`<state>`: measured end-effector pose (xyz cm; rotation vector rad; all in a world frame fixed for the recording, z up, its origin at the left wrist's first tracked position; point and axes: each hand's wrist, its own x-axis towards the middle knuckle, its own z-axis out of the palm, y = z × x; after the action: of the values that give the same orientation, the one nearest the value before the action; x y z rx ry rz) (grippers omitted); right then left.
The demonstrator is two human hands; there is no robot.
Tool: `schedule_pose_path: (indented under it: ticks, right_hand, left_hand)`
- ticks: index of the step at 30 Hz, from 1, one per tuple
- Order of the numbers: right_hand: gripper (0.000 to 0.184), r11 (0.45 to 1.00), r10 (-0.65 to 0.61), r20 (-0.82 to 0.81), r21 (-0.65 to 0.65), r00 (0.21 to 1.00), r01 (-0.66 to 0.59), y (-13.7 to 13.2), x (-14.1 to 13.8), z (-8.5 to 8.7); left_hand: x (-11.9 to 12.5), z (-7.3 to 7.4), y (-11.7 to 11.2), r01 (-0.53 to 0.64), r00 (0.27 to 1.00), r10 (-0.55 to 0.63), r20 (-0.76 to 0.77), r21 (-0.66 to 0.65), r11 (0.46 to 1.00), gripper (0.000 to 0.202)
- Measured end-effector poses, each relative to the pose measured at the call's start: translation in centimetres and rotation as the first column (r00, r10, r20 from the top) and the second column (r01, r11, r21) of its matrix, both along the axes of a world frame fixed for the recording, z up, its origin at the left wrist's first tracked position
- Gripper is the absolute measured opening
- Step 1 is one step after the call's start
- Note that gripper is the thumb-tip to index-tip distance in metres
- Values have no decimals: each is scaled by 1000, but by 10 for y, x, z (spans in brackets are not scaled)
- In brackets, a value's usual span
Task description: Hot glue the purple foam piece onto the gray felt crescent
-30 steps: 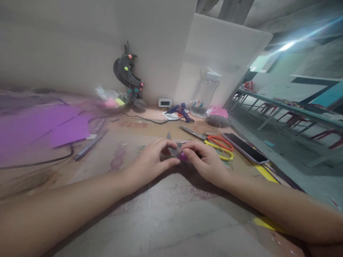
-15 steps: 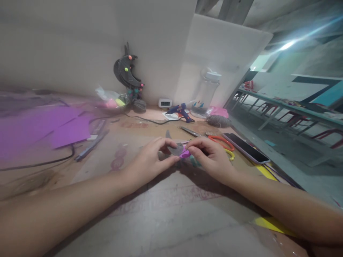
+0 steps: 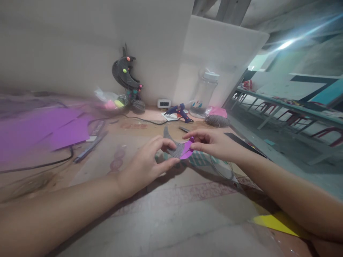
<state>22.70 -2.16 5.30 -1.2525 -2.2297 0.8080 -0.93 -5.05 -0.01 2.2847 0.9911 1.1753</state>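
Note:
A small crescent [image 3: 175,151] sits between my hands above the table, partly wrapped in grey yarn, with its right end bare purple paper. My left hand [image 3: 152,162] pinches the wrapped part between thumb and fingers. At the purple end is my right hand [image 3: 211,142], thumb and forefinger on either side of the tip; how firmly they grip is unclear. Below the right hand, a thin grey strand of yarn [image 3: 232,175] loops over the tabletop.
Behind stand a blue glue gun [image 3: 180,112], a small digital clock [image 3: 164,104], a clear bottle [image 3: 204,93] and a grey yarn ball [image 3: 216,120]. A dark crescent ornament [image 3: 122,73] leans on the wall. Purple sheets [image 3: 69,132] lie left, a yellow sheet [image 3: 278,223] right.
The crescent has turned, showing more of its grey wrapping and purple end. My right hand has risen slightly, its fingers wider apart, and now covers the orange-and-yellow scissor handles and much of the phone.

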Motion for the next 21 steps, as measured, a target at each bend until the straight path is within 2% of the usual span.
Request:
schedule_pose_path:
  ticks: [5,11,15,18,21]
  right_hand:
    - [35,1000,18,113,-8,993,-17,7,6,-2]
    - [23,998,14,71,-64,997,-10,5,3,1]
    - [21,998,3,98,-59,995,2,4,4,5]
    - [20,997,-14,72,-80,997,20,5,4,3]
    - [20,992,-74,-11,-99,997,73,4,-1,-8]
  left_hand:
    - [0,-1,1,18,1000,-18,-12,-17,1000,19]
    - [0,0,3,67,996,-71,-52,-76,995,21]
    - [-1,0,3,117,991,-124,-55,-110,987,34]
    - [0,-3,6,140,990,-133,50,-191,971,48]
    - [2,-6,12,155,959,-56,279,-346,925,52]
